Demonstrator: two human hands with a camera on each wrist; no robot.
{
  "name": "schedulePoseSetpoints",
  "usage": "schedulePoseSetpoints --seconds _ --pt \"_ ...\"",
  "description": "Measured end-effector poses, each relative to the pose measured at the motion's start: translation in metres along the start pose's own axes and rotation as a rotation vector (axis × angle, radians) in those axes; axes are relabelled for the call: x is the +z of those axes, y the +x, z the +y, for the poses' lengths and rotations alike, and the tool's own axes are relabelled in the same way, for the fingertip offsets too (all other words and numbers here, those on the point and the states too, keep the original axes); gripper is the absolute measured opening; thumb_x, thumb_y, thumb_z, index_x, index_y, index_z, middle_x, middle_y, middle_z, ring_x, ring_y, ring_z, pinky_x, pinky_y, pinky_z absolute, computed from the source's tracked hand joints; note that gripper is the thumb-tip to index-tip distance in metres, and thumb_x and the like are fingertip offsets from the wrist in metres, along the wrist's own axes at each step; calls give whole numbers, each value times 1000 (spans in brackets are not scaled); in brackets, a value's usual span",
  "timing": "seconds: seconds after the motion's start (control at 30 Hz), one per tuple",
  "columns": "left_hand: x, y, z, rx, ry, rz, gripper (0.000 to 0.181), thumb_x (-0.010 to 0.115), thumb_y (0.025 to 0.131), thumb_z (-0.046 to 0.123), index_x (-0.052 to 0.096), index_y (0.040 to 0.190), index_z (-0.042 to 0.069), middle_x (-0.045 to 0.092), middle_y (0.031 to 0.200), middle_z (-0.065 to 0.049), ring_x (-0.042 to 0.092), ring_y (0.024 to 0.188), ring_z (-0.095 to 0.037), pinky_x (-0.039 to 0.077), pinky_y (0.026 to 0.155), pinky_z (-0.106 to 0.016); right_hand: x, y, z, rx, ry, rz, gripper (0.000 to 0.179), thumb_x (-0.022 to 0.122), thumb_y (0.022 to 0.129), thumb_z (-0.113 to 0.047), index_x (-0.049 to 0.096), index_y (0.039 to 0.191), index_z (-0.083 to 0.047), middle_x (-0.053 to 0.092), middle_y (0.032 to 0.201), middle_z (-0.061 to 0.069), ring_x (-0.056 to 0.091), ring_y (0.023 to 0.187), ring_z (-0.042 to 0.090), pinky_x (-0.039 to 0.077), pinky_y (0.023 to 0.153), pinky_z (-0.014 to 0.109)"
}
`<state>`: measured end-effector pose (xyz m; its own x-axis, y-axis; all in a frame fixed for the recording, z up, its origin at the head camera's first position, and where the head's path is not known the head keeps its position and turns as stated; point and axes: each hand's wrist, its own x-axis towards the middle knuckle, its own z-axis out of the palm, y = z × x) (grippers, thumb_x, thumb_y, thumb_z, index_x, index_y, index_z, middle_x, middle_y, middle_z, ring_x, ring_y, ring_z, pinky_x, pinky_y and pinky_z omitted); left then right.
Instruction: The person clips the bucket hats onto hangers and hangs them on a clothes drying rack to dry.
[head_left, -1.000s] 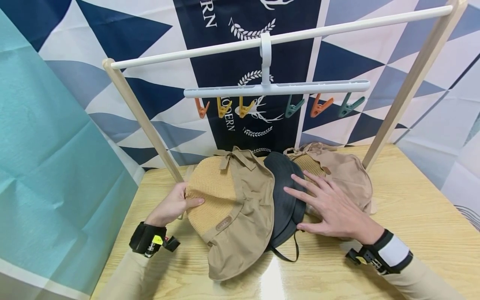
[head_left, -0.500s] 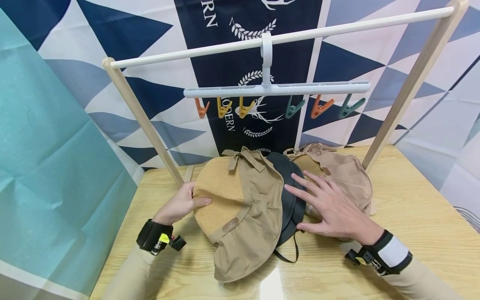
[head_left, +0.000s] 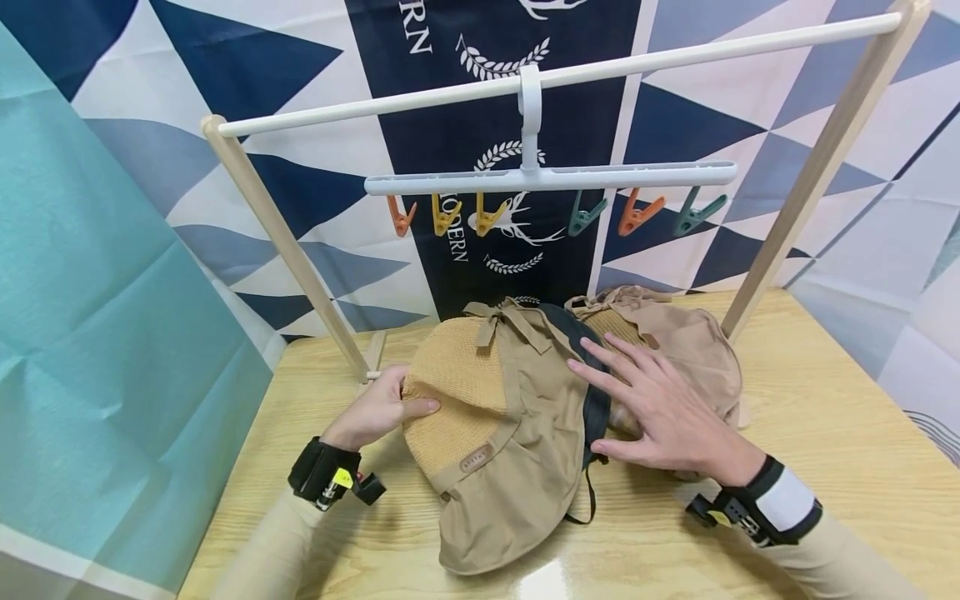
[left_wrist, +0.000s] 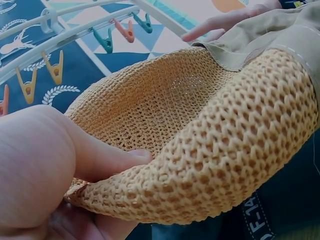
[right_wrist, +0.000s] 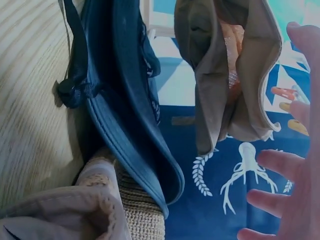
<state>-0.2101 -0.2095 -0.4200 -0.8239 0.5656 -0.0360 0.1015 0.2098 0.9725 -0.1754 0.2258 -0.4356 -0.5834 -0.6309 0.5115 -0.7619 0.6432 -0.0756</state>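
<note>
A sun hat [head_left: 540, 450] with a yellow knitted crown and a khaki cloth brim is tilted above the table. My left hand [head_left: 378, 412] pinches the edge of its crown, thumb on the outside in the head view. In the left wrist view the knitted crown [left_wrist: 240, 145] sags into a fold beside the thumb. My right hand [head_left: 660, 408] is spread, fingers apart, its fingertips near the khaki brim's right edge. Partly covered by that brim is a dark navy hat [head_left: 597, 408] with a thin strap. A pinkish-tan hat [head_left: 697, 350] lies behind my right hand.
Over the hats, a white clip hanger [head_left: 622, 177] hangs from the rail [head_left: 420, 102] of a wooden-legged rack. Orange, yellow and green clips [head_left: 636, 217] dangle from it. The rack's posts [head_left: 817, 179] stand on both sides of the wooden table [head_left: 825, 417]. Patterned cloth backs the scene.
My left hand has moved right with the sun hat, whose brim now covers more of the navy hat. The right hand has stayed nearly still.
</note>
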Motion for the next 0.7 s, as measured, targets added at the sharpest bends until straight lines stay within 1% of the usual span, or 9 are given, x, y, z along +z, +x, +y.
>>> schedulePoseSetpoints --seconds 0.17,0.3,0.37,0.43,0.47,0.53,0.6,0.63,0.7 --pt "3 0 0 -16 -15 5 48 64 104 -8 56 150 -14 71 140 -35 80 108 -9 67 96 -31 1 1 -3 32 56 1 96 63 98 -83 44 174 -27 39 184 13 40 162 53 37 120 83" --pt "4 0 1 -19 -16 11 48 64 103 -9 56 150 -14 70 140 -36 80 107 -9 67 96 -31 2 2 -5 65 158 14 96 73 98 -71 42 175 -23 31 188 10 36 165 51 33 122 86" --pt "4 1 1 -17 -16 7 48 64 103 -9 56 150 -15 70 140 -37 80 108 -9 67 96 -31 3 2 -7 88 226 23 98 82 96 -58 40 176 -20 31 188 9 34 169 44 29 133 75" --pt "4 1 1 -18 -17 3 49 64 103 -10 55 151 -15 69 141 -38 80 108 -10 67 96 -31 2 2 -9 112 288 31 102 86 93 -43 36 178 -18 31 187 11 32 172 32 23 142 51" --pt "4 1 1 -20 -15 2 49 64 103 -9 55 151 -14 68 142 -38 79 109 -10 67 96 -31 2 2 -10 126 325 33 104 87 92 -36 33 178 -17 31 187 13 29 174 24 19 143 38" --pt "4 2 2 -26 -8 -1 50 64 104 -9 55 153 -13 68 144 -38 79 110 -11 67 96 -32 0 2 -12 165 410 30 107 86 92 -24 27 180 -17 30 186 19 23 173 6 13 135 14" --pt "5 2 3 -30 -4 -5 51 65 104 -8 55 154 -11 67 146 -38 79 111 -11 67 97 -32 0 3 -13 204 511 32 105 82 97 -16 20 182 -18 28 185 26 21 170 -5 15 129 5" --pt "5 2 3 -29 0 -7 51 65 104 -7 55 154 -11 67 146 -37 79 112 -11 67 97 -32 0 3 -13 225 571 39 103 79 100 -13 17 182 -18 28 184 29 21 168 -10 18 128 4" --pt "6 3 4 -24 5 -12 51 66 105 -6 55 154 -10 67 147 -36 78 113 -11 66 98 -31 0 4 -14 268 685 60 97 71 105 -7 14 183 -20 30 183 29 27 164 -12 27 124 4"
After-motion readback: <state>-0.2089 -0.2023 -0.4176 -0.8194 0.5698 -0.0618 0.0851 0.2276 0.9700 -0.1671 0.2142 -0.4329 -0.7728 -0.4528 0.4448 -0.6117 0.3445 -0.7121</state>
